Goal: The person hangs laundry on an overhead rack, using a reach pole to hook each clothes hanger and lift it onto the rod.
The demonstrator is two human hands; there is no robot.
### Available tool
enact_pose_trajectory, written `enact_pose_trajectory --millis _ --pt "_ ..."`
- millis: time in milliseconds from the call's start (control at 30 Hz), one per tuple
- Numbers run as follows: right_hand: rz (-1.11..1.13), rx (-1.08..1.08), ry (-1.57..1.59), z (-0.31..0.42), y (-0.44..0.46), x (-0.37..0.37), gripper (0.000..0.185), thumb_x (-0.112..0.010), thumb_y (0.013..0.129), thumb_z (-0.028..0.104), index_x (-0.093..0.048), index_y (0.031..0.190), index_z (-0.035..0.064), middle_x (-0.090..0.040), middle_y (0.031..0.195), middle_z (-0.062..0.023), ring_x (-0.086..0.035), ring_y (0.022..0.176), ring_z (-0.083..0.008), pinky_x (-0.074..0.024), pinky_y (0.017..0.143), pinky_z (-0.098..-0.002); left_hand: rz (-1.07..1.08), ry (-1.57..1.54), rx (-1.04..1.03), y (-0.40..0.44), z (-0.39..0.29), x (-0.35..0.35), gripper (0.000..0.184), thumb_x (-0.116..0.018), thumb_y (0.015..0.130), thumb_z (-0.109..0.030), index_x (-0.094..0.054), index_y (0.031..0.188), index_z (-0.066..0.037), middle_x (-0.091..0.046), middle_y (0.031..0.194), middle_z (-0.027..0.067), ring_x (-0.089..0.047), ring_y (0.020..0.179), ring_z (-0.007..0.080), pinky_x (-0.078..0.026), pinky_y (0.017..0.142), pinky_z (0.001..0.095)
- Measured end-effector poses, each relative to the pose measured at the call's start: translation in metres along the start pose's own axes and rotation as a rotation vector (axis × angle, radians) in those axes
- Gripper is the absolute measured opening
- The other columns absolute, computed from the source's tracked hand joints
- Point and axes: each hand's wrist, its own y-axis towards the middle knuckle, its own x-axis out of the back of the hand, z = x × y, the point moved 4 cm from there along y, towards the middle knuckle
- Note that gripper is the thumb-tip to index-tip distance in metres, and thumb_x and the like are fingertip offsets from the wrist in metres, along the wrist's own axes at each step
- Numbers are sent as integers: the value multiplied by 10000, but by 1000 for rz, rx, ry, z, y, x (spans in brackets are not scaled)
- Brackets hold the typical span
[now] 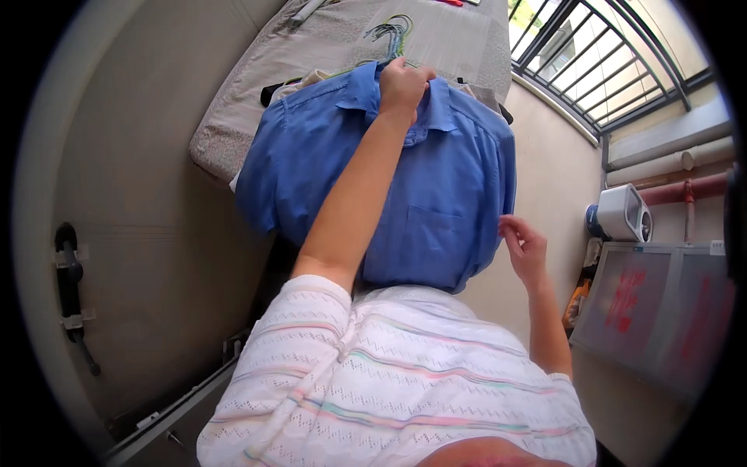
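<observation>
Here's the covered bench, blue shirt at its near edge; that weight could drag the hangers loose if my left fingers, clenched round them, slacken; right fingers curl beside the shirt, pinching or not I can't tell

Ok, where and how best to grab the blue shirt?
Probably the bunched hanger hooks, just past the collar, from above: they stick out bare, while the blue shirt drapes loosely. The left hand is at the collar.
</observation>
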Motion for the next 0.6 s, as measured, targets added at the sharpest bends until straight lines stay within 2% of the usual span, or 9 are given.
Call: enact_pose_trajectory --millis 67,133,200,300,400,467,500,533,600 --pt "60 -53 -44 -13 -27 2 131 -528 811 -5 -608 915 3 -610 727 -52 -579 646 -94 -466 577 -212 293 -4 -88 -51 -36 18 450 -584 714 -16 -460 1128 112 -596 866 136 -598 760 167 -476 610 231" --pt "158 -136 -15 -33 -60 5 135 -518 806 -7 -606 908 -3 -609 709 -59 -581 628 -100 -466 560 -217 472 133 -26 -113 -66 54 300 -569 743 -34 -567 1033 43 -618 842 82 -584 702 107 -460 562 208" --pt "275 -279 -5 -68 -92 2 148 -504 801 -8 -604 909 -10 -606 690 -65 -586 621 -104 -471 562 -219 492 249 80 -163 -63 102 230 -551 774 -51 -604 991 8 -627 825 59 -586 680 102 -458 558 205" --pt "485 -411 10 -92 -119 -18 164 -482 806 14 -604 913 -15 -615 707 -76 -600 619 -121 -475 574 -232 184 531 311 -235 -9 188 236 -550 752 -74 -625 968 -15 -634 803 61 -590 663 98 -464 574 213" --pt "707 -336 -58 -120 -141 -35 184 -479 804 48 -603 922 -19 -625 724 -89 -615 625 -145 -481 581 -254 -120 866 615 -349 93 272 298 -547 717 -93 -612 997 -13 -630 775 69 -595 677 102 -466 569 225" --pt "845 -279 -121 -143 -145 -40 205 -482 797 75 -599 933 -25 -633 738 -117 -626 637 -168 -486 594 -268 -53 948 728 -434 151 292 295 -552 691 -99 -627 960 -4 -640 801 105 -584 676 152 -475 613 267" --pt "892 -276 -122 -147 -152 -45 208 -489 791 78 -600 935 -23 -633 728 -119 -625 633 -165 -487 593 -269 -34 622 1023 -477 175 294 285 -572 702 -114 -631 960 -11 -638 813 104 -582 685 171 -470 596 286" --pt "930 -268 -128 -149 -154 -49 210 -496 785 80 -601 937 -20 -632 719 -122 -625 630 -162 -488 592 -270 10 791 812 -503 189 298 281 -596 708 -133 -634 962 -19 -624 766 85 -567 633 155 -450 526 287" --pt "1029 -213 -221 -153 -157 -59 203 -511 777 90 -611 921 -13 -627 698 -114 -616 619 -148 -483 577 -273 -57 638 1029 -526 187 301 275 -602 722 -155 -633 967 -35 -609 731 63 -555 593 132 -442 486 276"
